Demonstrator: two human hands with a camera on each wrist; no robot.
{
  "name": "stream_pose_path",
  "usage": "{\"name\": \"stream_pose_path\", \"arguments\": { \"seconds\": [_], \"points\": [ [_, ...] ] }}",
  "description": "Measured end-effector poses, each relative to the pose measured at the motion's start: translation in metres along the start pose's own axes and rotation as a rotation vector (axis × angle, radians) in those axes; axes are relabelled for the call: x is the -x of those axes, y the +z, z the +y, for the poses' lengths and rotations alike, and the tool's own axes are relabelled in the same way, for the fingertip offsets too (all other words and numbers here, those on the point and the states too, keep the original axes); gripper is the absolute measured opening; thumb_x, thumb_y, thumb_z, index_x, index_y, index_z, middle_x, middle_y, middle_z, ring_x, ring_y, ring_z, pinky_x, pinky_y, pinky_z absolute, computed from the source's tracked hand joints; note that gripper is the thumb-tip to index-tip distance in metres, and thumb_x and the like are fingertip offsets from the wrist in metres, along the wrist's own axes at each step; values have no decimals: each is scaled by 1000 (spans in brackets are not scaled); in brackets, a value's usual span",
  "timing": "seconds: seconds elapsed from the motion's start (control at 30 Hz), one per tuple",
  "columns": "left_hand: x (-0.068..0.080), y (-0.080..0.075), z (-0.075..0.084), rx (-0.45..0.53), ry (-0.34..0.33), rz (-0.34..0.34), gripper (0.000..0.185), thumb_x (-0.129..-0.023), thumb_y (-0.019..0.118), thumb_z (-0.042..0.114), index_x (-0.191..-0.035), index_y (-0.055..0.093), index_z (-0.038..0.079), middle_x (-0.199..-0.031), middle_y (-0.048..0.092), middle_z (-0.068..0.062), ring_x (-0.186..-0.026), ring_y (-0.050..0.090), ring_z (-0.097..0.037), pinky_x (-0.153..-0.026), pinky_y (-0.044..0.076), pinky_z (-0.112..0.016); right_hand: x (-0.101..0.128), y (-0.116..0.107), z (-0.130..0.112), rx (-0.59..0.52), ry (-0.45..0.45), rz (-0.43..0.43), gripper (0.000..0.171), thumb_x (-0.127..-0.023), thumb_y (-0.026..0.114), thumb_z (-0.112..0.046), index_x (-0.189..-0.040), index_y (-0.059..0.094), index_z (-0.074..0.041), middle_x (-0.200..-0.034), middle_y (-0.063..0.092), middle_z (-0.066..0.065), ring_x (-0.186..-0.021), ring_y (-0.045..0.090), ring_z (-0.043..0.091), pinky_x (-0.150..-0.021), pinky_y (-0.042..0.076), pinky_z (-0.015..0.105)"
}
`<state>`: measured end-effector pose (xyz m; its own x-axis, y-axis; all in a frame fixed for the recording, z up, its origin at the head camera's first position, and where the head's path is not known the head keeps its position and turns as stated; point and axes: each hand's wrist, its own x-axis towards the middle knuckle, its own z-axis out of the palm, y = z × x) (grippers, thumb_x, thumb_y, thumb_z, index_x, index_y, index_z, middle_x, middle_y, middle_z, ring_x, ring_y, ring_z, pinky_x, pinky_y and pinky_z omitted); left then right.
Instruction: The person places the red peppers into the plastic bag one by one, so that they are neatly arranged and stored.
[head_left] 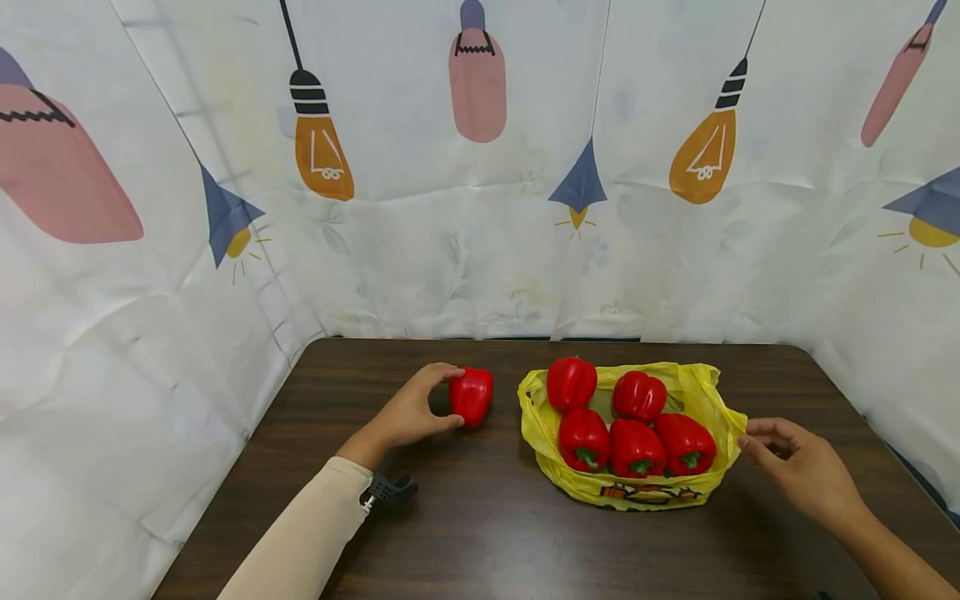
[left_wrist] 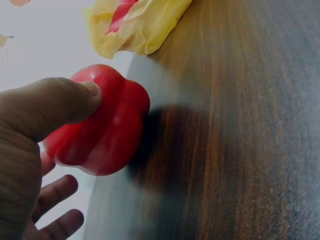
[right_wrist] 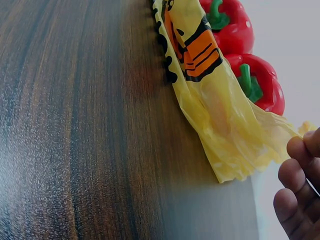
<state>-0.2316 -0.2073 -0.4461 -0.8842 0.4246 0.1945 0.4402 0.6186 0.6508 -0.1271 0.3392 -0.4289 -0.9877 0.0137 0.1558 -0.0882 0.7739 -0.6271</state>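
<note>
- Dark wooden table (head_left: 480, 533) lies bare between both forearms, backed by a lamp-printed curtain (head_left: 525, 208).
- Left hand (head_left: 411, 414) curls thumb and fingers round a red pepper (head_left: 472, 396) lying on the wood.
- Right hand (head_left: 801, 467), fingers loosely bent and holding nothing, sits just beside the yellow bag (head_left: 637, 492) holding five peppers (head_left: 636, 448).

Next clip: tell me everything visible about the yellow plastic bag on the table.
The yellow plastic bag is thin and crinkled, with an orange-and-black print on its near side. It lies open on the dark wooden table and holds five glossy red bell peppers. The right hand is at its right edge; whether they touch is unclear.
</note>
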Motion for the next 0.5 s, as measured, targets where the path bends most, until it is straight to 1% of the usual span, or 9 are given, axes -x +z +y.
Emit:
{"name": "stream_pose_path", "arguments": {
  "seconds": [0.17,0.37,0.5],
  "points": [
    [0,2,-1,4,6,3,72,-80,90,23,-142,55,14,-146,47,-5,-131,50,-30,-105,47,-53,0,0,0,0,3,5,39,-101,67,-33,-120,65,0,-100,74,12,-74,66,-1,-58,53,25],
    [0,5,-1,5,-11,-6,75,-80,90,22,-143,52,13,-156,44,-8,-136,49,-30,-108,44,-52,0,0,0,3,3,4,39,-102,66,-34,-121,65,0,-101,74,13,-74,66,-2,-58,54,25],
    [1,6,1,3,-22,-1,76,-80,90,23,-144,51,14,-153,48,-5,-134,51,-27,-108,44,-52,0,0,0,-6,3,2,39,-102,66,-33,-121,64,1,-101,74,13,-74,66,-2,-59,54,25]
  ]
}}
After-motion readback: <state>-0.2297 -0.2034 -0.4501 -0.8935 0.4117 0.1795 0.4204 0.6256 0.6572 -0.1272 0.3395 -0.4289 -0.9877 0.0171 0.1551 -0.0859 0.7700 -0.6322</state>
